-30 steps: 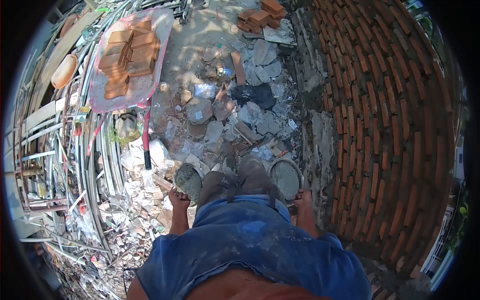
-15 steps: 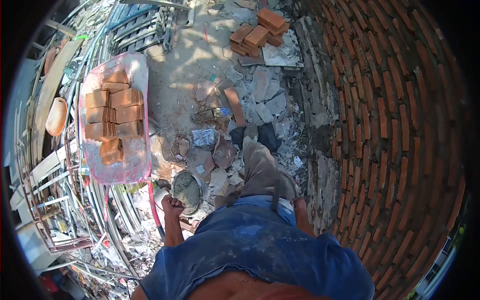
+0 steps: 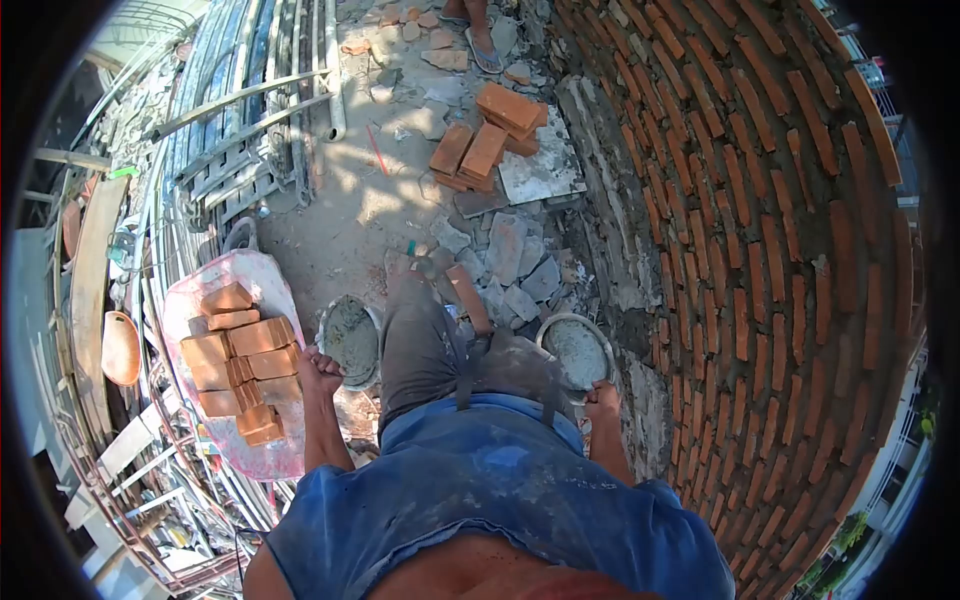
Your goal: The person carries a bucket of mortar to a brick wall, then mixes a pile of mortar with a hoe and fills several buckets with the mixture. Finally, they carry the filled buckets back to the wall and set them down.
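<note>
At the left of my body, my left hand (image 3: pixel 321 370) is closed at the rim of a bucket of wet grey mortar (image 3: pixel 352 342), close to the wheelbarrow's edge. On the other side, my right hand (image 3: pixel 602 400) is closed at the near rim of a second bucket of grey mortar (image 3: pixel 577 352). Both buckets are upright beside my legs. Their handles are mostly hidden by my fists.
A pink wheelbarrow (image 3: pixel 262 285) with stacked bricks is at the left, near metal poles (image 3: pixel 333 70). A brick wall (image 3: pixel 760 300) rises at right. Ahead are a brick pile (image 3: pixel 485 150), broken slabs (image 3: pixel 505 245) and another person's sandalled foot (image 3: pixel 484 50).
I have moved forward, so the brick pile is nearer and the wheelbarrow sits lower in view. Both buckets have moved forward with my hands, and the right one shows more. A person's foot has appeared.
</note>
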A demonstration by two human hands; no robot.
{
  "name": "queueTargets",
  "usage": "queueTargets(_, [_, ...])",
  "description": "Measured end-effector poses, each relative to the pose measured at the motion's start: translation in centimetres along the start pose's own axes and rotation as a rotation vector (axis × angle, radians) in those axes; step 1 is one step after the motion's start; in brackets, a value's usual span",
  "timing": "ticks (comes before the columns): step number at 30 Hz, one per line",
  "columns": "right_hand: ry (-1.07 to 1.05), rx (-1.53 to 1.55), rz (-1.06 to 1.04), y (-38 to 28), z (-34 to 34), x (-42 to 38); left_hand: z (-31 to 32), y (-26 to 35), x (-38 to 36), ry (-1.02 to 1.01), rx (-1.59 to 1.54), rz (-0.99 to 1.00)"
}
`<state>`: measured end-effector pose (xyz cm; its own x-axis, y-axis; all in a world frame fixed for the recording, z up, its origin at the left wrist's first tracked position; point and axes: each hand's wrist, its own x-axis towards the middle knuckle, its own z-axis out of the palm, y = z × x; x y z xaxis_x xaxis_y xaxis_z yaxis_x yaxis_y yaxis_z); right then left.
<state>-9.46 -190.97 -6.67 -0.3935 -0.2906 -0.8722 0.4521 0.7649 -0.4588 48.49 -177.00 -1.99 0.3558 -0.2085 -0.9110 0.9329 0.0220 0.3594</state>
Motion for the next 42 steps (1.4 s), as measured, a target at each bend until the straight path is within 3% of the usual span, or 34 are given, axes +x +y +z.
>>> queueTargets(2, [0.016, 0.04, -0.014, -0.6, 4.1, -1.4, 5.7, 3.1, 3.7, -0.031, 0.087, 0.052])
queueTargets(9, [0.04, 0.001, -0.057, -5.8, 17.1, -10.5, 24.6, 11.8, 15.9, -0.067, 0.241, -0.054])
queueTargets(11, [0.09, 0.082, 0.026, -6.7, 20.0, -12.4, 30.4, 13.8, 17.7, -0.036, 0.274, -0.056])
queueTargets(12, [-0.011, 0.146, 0.063, -6.8, 20.7, -12.4, 33.0, 14.9, 18.5, -0.061, 0.291, -0.051])
queueTargets(16, [0.104, 0.155, 0.097, -8.3, 29.5, -17.7, 44.2, 18.4, 23.4, -0.216, 0.4, -0.095])
queueTargets(19, [-0.027, 0.191, 0.24, -7.1, 32.8, -15.4, 51.1, 19.8, 26.7, -0.273, 0.423, -0.126])
queueTargets(21, [0.047, 0.159, 0.211, -7.6, 38.1, -16.3, 55.6, 20.2, 27.6, -0.311, 0.413, -0.078])
queueTargets(25, [0.053, 0.162, 0.358, -7.2, 46.3, -15.7, 67.3, 20.7, 31.6, -0.239, 0.464, -0.07])
queueTargets(26, [0.075, 0.097, 0.341, -7.1, 46.6, -17.1, 67.2, 20.3, 32.5, -0.163, 0.467, -0.075])
queueTargets(28, [0.041, 0.062, 0.283, -7.9, 51.3, -14.3, 71.7, 20.2, 37.0, -0.229, 0.564, -0.128])
queueTargets(31, [-0.109, -0.546, -0.24, -4.8, 49.0, -12.9, 77.7, 20.3, 38.0, -0.172, 0.583, -0.171])
queueTargets(32, [0.0, 0.036, 0.139, -7.1, 52.1, -15.3, 79.3, 20.1, 38.2, -0.228, 0.647, -0.15])
queueTargets(36, [0.012, 0.01, 0.007, -7.6, 56.0, -16.5, 83.8, 19.3, 42.6, -0.304, 0.764, -0.124])
queueTargets(42, [0.113, -0.093, -0.012, -9.7, 61.2, -19.7, 87.7, 17.7, 49.2, -0.373, 0.924, -0.14])
